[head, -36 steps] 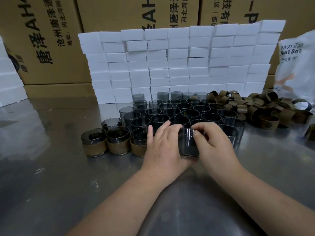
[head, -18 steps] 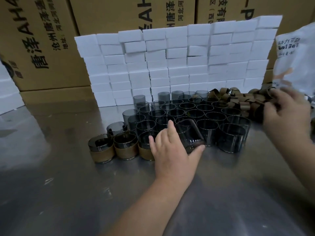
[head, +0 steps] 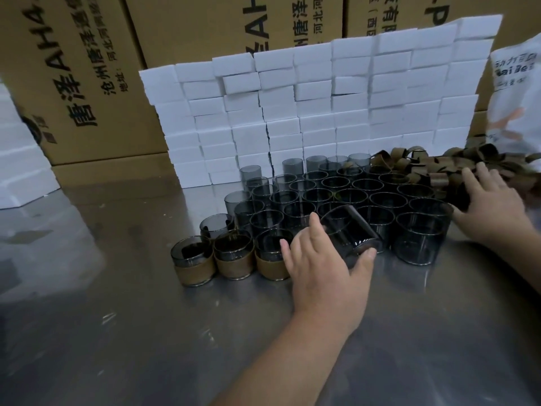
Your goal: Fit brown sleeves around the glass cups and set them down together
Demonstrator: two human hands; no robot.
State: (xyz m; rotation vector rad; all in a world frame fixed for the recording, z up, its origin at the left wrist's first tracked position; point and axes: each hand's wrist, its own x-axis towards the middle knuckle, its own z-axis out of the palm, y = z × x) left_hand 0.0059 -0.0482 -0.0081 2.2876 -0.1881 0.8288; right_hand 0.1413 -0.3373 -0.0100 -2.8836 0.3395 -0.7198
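Steel table (head: 117, 317) gleaming. Our left hand (head: 322, 265) grips tilted glass cup (head: 348, 232); right hand (head: 491, 206) spread-fingered over sleeve pile (head: 433, 168). Next, we reckon: pinch one sleeve, slide on.

A dull grey metal table (head: 117, 332) fills the foreground and reflects soft overhead light in pale patches. Behind it stands a wall of large brown cardboard boxes (head: 87, 83) printed with black lettering. A stacked wall of white blocks (head: 322, 112) rests on the table against the boxes. More white blocks (head: 17, 171) sit at the far left, and a white printed bag (head: 515, 98) at the right.
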